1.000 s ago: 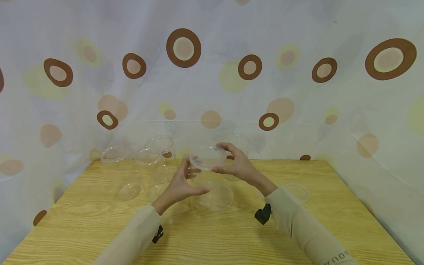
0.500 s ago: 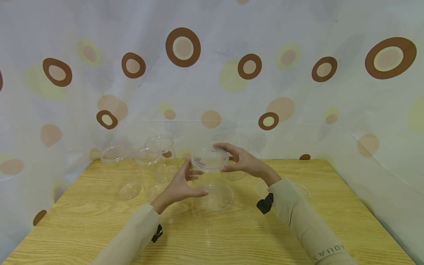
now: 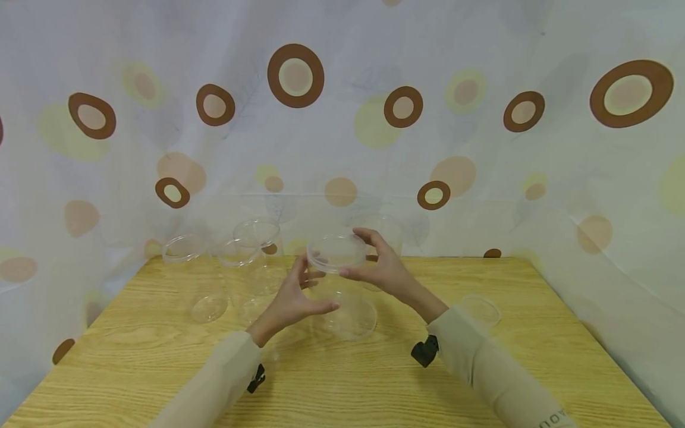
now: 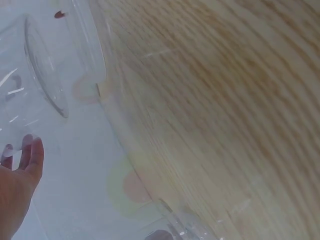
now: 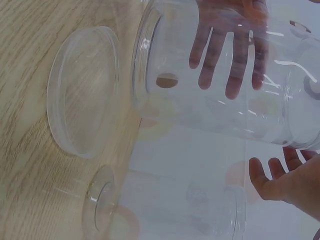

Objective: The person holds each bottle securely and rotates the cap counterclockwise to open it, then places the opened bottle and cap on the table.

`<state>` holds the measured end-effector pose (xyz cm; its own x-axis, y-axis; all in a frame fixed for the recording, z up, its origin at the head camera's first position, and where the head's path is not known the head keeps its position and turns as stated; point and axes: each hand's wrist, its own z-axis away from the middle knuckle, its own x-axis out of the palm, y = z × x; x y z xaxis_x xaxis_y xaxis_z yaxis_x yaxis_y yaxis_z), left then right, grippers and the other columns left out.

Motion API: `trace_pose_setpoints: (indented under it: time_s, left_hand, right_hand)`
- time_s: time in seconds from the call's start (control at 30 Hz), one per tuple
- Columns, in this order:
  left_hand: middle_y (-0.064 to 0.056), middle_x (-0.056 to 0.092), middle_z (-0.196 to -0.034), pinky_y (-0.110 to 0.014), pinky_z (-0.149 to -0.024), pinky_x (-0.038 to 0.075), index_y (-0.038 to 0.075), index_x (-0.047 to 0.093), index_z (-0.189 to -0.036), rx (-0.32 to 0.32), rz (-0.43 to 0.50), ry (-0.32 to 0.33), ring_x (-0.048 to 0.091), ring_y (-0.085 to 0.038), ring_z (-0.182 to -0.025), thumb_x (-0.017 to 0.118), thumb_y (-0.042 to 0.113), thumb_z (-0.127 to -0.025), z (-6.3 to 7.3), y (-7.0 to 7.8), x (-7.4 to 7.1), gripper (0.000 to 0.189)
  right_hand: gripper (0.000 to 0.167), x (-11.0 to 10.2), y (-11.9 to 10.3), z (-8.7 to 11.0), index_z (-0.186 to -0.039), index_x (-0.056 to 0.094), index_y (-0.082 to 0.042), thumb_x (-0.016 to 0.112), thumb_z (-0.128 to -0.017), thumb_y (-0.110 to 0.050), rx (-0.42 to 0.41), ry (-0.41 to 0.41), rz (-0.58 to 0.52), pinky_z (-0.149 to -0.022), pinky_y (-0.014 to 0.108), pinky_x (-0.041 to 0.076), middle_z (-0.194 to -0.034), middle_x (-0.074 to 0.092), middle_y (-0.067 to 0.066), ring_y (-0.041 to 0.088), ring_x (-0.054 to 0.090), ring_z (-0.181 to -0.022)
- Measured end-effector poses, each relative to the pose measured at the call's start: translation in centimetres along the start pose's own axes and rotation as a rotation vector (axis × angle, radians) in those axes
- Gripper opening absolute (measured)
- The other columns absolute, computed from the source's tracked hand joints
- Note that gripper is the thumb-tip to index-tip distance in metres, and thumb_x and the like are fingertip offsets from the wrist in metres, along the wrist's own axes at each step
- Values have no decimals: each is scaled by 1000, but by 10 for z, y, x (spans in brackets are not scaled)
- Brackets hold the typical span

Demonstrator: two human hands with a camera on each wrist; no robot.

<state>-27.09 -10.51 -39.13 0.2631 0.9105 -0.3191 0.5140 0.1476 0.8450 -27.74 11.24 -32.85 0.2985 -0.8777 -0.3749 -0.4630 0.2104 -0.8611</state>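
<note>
A clear plastic jar [image 3: 327, 290] stands upright between both hands, with a clear lid [image 3: 337, 254] at its top. My left hand [image 3: 289, 302] holds the jar's body, thumb in front and fingers behind; the fingers [image 5: 232, 65] show through the wall in the right wrist view. My right hand [image 3: 386, 268] grips the lid's edge between thumb and fingers. Another lid [image 5: 57, 100] lies on the table by the jar's base. Whether the base touches the table, I cannot tell.
Several clear jars with open tops, such as one jar [image 3: 184, 279], stand on the left of the wooden table [image 3: 342, 386]. Another jar [image 5: 175, 205] is behind my right hand. A clear lid [image 3: 497, 312] lies at the right, by my sleeve. A patterned curtain [image 3: 342, 148] hangs behind.
My right hand has turned one way and back at the lid, its wrist swinging right, then left again. The jar's top shifted slightly with it. My left hand has stayed nearly still.
</note>
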Motion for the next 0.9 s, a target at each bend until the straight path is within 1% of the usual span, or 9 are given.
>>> trace_pose_setpoints:
  time_s: [0.1, 0.2, 0.3, 0.37, 0.5, 0.6, 0.7, 0.83, 0.9]
  left_hand:
    - [-8, 36, -137, -53, -99, 38, 28, 21, -141, -11, 16, -2, 45, -38, -121, 80, 8, -68, 0, 2, 0, 96]
    - [-12, 35, -139, -54, -99, 38, 22, 21, -142, -17, 34, -15, 45, -40, -121, 78, 4, -68, 2, 11, 0, 95]
    - [-14, 36, -141, -52, -99, 39, 20, 20, -143, -19, 46, -36, 47, -38, -120, 78, 2, -69, 5, 22, -2, 96]
    - [-16, 36, -141, -53, -98, 39, 17, 19, -143, -3, 53, -54, 47, -39, -119, 78, 2, -69, 7, 29, -3, 96]
    - [-16, 36, -141, -55, -99, 37, 18, 20, -143, 4, 53, -74, 47, -41, -120, 78, 5, -69, 8, 31, -3, 95]
    - [-15, 37, -141, -54, -99, 38, 19, 21, -142, 1, 40, -66, 46, -40, -120, 79, 5, -69, 8, 31, -3, 94]
    - [-10, 39, -140, -50, -99, 40, 23, 22, -141, 2, 14, -45, 48, -35, -121, 79, 6, -68, 6, 22, -2, 95]
    - [-4, 39, -139, -51, -98, 40, 30, 22, -140, 22, -5, -23, 48, -33, -121, 81, 12, -68, 2, 5, -2, 95]
    - [-4, 39, -139, -54, -97, 40, 30, 22, -140, 34, -13, -14, 47, -34, -121, 81, 14, -68, 2, 1, -1, 95]
  right_hand:
    - [82, 4, -2, -1, -137, 33, -13, 78, -71, -32, -7, 26, 27, -100, 50, 36, -138, 36, 15, 27, 37, -124]
    - [80, 1, -1, -2, -136, 34, -14, 77, -72, -34, -5, -2, 25, -101, 50, 35, -139, 36, 14, 28, 39, -123]
    - [77, -6, 0, -3, -138, 33, -16, 75, -75, -34, -17, -91, -8, -101, 49, 36, -142, 33, 14, 29, 39, -123]
    - [76, -12, 2, -5, -139, 32, -18, 73, -77, -32, -24, -170, -52, -97, 46, 41, -143, 31, 12, 29, 40, -123]
    - [75, -22, 4, -8, -143, 27, -20, 70, -81, -27, -21, -315, -155, -87, 37, 49, -146, 27, 9, 30, 40, -122]
    - [79, -25, 4, -8, -144, 23, -22, 70, -81, -27, -8, -353, -192, -85, 34, 50, -148, 23, 8, 30, 40, -122]
    - [81, -23, 3, -7, -144, 22, -23, 70, -80, -31, -16, -310, -157, -90, 40, 47, -148, 23, 7, 31, 38, -124]
    - [84, -14, 2, -2, -143, 24, -22, 74, -76, -34, -9, -176, -75, -99, 50, 37, -148, 24, 5, 32, 33, -128]
    - [86, -9, 0, 0, -143, 25, -21, 75, -74, -33, 9, -113, -43, -99, 52, 37, -148, 24, 7, 33, 34, -127]
